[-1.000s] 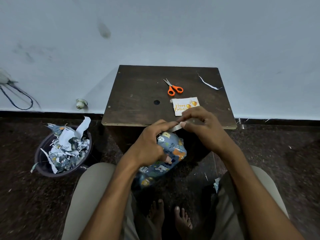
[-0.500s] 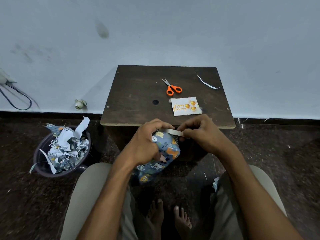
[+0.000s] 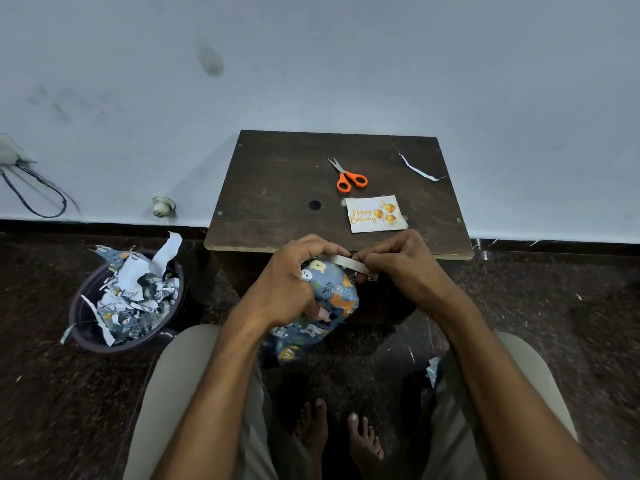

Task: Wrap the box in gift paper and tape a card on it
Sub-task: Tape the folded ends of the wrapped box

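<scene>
The box (image 3: 330, 294), wrapped in blue gift paper with animal prints, is held over my lap in front of the table edge. My left hand (image 3: 289, 284) grips it from above and from the left. A strip of pale tape (image 3: 348, 263) runs across the box's top end. My right hand (image 3: 403, 263) pinches the right end of that strip. The white "Happy Birthday" card (image 3: 375, 214) with gold balloons lies flat on the dark wooden table (image 3: 277, 188), just beyond my right hand.
Orange-handled scissors (image 3: 349, 176) lie on the table behind the card. A thin white paper sliver (image 3: 415, 166) sits near the far right corner. A dark bin (image 3: 126, 301) full of gift paper scraps stands on the floor to the left. My bare feet (image 3: 337, 433) rest below.
Both hands and the box have come down and towards me, off the table edge. The tape strip now lies across the box's top end, and the card is uncovered.
</scene>
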{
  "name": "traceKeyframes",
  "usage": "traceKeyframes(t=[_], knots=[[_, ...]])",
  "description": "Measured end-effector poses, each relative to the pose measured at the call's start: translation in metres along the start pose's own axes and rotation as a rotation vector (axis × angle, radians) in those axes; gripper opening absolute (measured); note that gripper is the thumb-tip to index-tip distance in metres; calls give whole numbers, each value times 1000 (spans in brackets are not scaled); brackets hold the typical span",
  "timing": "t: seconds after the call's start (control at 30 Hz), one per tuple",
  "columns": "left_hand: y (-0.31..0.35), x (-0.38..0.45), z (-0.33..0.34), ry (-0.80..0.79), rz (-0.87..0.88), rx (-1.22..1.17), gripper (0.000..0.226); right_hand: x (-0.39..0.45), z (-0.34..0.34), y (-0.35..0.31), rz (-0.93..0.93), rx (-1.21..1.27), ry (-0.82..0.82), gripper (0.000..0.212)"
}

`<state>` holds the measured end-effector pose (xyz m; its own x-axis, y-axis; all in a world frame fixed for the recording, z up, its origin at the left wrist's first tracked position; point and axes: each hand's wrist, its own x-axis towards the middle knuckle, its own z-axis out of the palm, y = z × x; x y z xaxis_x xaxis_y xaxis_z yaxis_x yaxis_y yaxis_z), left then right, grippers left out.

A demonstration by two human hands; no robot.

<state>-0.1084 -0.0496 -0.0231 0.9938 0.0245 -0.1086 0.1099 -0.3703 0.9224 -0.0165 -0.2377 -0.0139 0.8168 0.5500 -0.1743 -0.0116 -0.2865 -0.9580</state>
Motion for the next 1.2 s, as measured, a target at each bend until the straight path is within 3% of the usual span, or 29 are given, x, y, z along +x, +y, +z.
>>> traceKeyframes(t=[0.1,0.27,0.47,0.87,1.2], knots=[[0,1,0,4,10,1,85,0,4,0,-28,-31,27,21],[-2,0,-4,16,43,-54,85,2,10,2,-45,79,45,53],[-5,-1,-8,39,78,-82,89,1,7,1,-56,281,-127,30],[-2,-2,-8,28,76,-175,88,-2,15,-2,-139,198,0,29],[0,-3,-7,23,90,-202,88,1,18,2,-88,336,51,25]])
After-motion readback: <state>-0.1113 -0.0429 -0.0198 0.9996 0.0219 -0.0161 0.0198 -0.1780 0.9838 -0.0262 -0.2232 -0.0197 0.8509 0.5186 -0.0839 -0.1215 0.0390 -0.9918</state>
